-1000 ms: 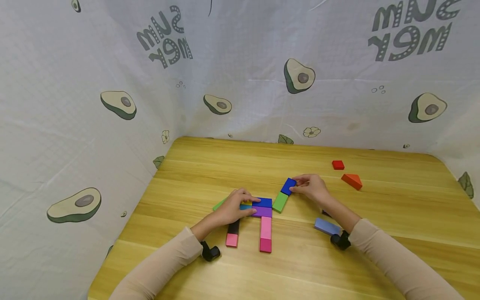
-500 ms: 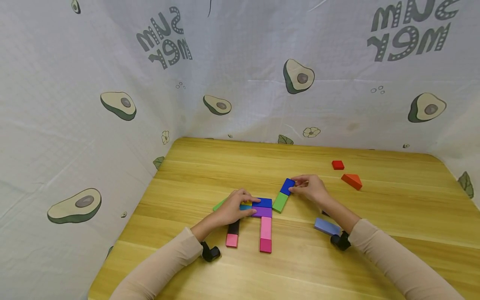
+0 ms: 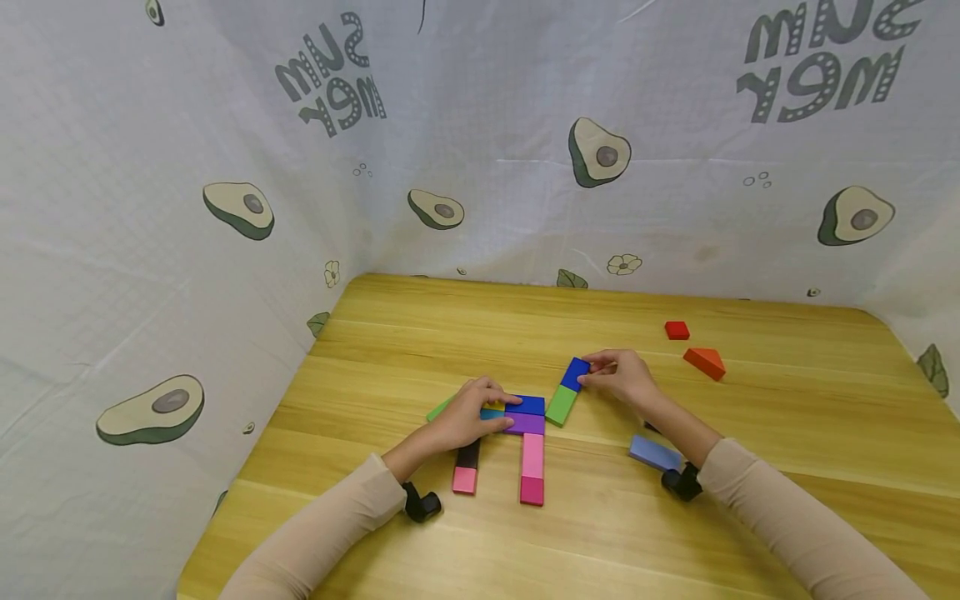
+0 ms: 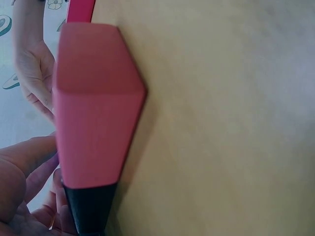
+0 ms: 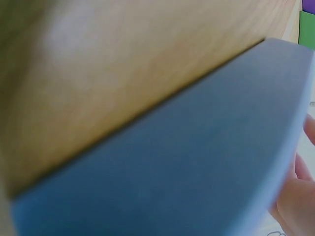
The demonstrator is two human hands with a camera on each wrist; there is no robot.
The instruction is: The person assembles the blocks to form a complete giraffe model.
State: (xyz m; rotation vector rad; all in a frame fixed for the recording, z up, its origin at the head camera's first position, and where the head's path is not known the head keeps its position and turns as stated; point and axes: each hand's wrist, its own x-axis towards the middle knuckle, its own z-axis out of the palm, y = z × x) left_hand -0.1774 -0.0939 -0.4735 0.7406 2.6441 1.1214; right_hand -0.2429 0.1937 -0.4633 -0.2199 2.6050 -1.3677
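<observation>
In the head view my left hand rests over joined flat blocks, its index fingertip on a blue block and its thumb on a purple block. Yellow, teal and green blocks show partly beneath it. With thumb and fingers, my right hand pinches a short dark blue block that meets the upper end of a green block. That green block slants up from the joined blocks' right end. Below them run a light pink block ending in a magenta one, and a black block ending in pink.
A light blue block lies under my right wrist and fills much of the right wrist view. Part of a dark piece shows beside that forearm. Farther back are a red block and an orange triangle. A printed curtain surrounds the table.
The dark blue block has shifted very slightly left, lining up more closely with the green block, and my right fingertips have moved with it. My left hand has stayed still.
</observation>
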